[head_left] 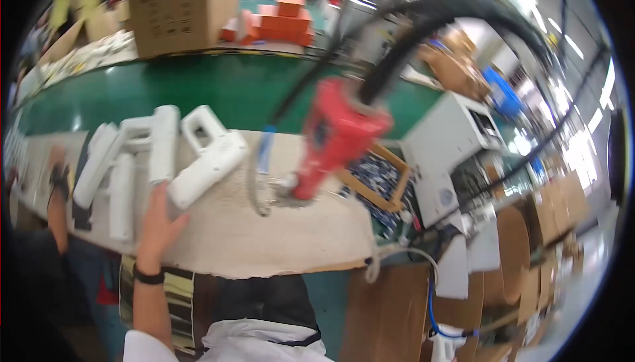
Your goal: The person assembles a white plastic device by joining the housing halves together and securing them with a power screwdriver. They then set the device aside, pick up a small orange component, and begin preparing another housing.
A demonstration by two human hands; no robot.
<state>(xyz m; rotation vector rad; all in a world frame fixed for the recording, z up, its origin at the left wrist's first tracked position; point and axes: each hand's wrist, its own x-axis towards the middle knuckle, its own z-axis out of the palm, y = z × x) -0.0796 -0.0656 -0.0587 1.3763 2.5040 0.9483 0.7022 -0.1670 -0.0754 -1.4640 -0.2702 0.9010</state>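
Observation:
My left hand [157, 223], with a black band at the wrist, lies at the near edge of the work surface. Its fingers stretch forward and the thumb stands apart. The fingertips meet the near end of an upright-lying white plastic housing [164, 144]; whether they press on it I cannot tell. Just right of the thumb, a white housing with a loop handle [208, 167] lies tilted. More white housings [121, 197] lie to the left. A red power tool [340, 130], blurred, hangs on a black hose over the middle, its tip low above the surface. My right hand is out of view.
Another person's hand [57, 160] rests at the far left. A cardboard tray of small dark parts [401, 187] sits right, beside a white machine [436, 157]. A green belt [218, 87] runs behind, with a large carton [169, 11] beyond. Cables hang across the right.

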